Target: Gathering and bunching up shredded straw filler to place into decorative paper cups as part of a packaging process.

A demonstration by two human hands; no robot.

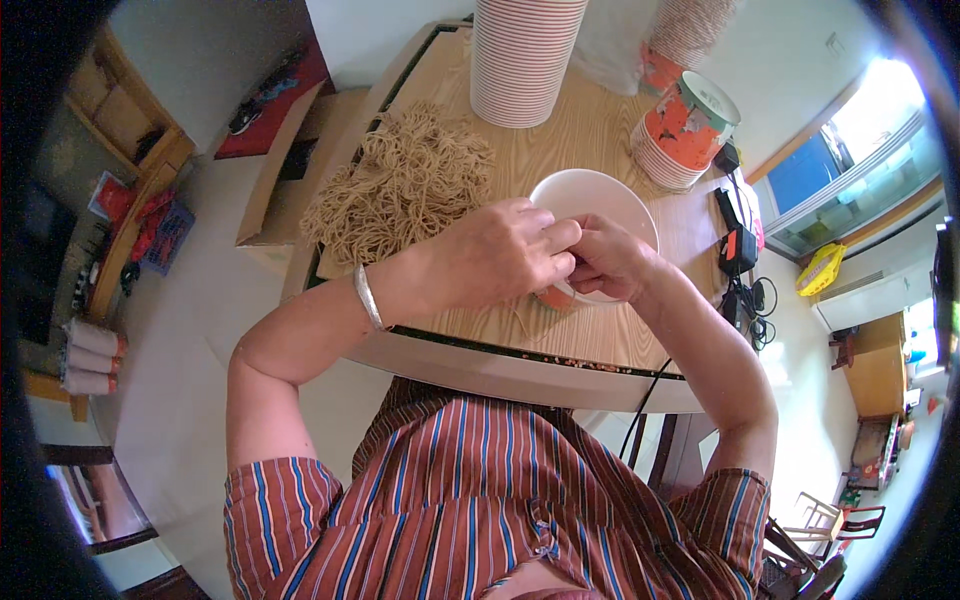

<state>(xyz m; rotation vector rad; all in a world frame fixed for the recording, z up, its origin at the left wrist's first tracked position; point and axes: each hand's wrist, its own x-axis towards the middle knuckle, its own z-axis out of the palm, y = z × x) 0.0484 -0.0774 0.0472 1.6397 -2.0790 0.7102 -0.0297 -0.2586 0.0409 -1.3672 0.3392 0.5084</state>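
Observation:
My left hand [510, 252], with a silver bangle on its wrist, meets my right hand [612, 258] over the near side of a white paper tub [590, 190]. The fingers of both hands are closed and pressed together at the tips. Whatever they pinch is hidden between them. The tub's open mouth shows behind my knuckles, and a bit of its orange-green outside appears below my fingers. To the left of the tub, close to my left hand, lies a loose heap of tan cords or strings [405, 180].
A tall stack of white paper tubs [525, 60] rises at the table's far side. Upturned orange patterned tubs [685, 130] are stacked at the right. Black adapters and cables [738, 250] run along the right edge. A cardboard box [280, 180] stands left of the wooden table [610, 335].

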